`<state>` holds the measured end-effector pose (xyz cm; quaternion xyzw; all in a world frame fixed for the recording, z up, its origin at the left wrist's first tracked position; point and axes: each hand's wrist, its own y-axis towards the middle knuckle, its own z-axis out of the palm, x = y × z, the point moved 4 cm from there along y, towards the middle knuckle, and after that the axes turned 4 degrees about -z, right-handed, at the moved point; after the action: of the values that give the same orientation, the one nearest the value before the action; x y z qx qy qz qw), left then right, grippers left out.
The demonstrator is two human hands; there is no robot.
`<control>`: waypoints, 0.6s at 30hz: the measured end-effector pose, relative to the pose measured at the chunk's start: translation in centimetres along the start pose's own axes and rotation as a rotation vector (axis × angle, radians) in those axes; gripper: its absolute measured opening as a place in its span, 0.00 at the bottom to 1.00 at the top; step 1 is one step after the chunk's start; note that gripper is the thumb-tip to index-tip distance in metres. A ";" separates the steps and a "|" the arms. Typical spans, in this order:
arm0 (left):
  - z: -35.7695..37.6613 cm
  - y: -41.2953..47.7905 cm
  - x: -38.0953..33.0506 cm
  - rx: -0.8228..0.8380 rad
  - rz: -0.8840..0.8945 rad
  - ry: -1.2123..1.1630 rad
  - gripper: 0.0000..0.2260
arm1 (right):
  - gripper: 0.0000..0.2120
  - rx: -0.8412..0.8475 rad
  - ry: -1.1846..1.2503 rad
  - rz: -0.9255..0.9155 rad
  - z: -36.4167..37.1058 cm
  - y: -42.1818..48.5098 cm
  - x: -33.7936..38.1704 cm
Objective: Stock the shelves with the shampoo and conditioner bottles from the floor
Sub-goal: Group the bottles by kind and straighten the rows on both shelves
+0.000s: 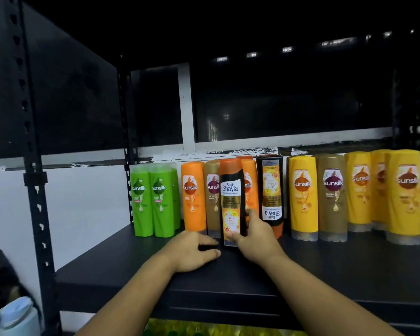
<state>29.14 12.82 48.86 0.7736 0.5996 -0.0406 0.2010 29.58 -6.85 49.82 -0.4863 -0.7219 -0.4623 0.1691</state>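
My right hand grips the lower part of a black and orange Safi Shayla bottle, which stands upright on the black shelf in front of the row. My left hand lies on the shelf just left of that bottle's base, fingers loosely curled and holding nothing. A second Safi Shayla bottle stands cap down right behind my right hand. Green Sunsilk bottles stand at the left. Orange and brown ones are beside the held bottle.
Yellow and brown Sunsilk bottles fill the right of the row, up to a yellow one near the shelf's right end. A perforated black upright stands at the left. A pale blue flask sits low left.
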 end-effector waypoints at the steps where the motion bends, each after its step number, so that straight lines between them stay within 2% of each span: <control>1: 0.1 -0.1 -0.1 0.029 0.003 0.018 0.23 | 0.28 -0.001 -0.015 0.016 -0.2 -0.2 0.0; 5: 0.4 0.0 -0.4 0.075 -0.010 0.036 0.23 | 0.23 -0.003 -0.136 0.083 -1.9 -1.0 -0.4; 15: 0.4 0.3 0.2 0.022 -0.063 -0.006 0.24 | 0.25 -0.066 -0.197 0.219 -9.5 -3.4 -4.4; 18: 0.2 0.2 0.0 -0.005 -0.071 0.009 0.24 | 0.30 -0.231 -0.130 0.187 -10.7 -4.5 -4.1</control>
<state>29.32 12.68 48.72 0.7514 0.6278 -0.0425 0.1988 25.40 -18.44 50.21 -0.5965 -0.6251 -0.4919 0.1072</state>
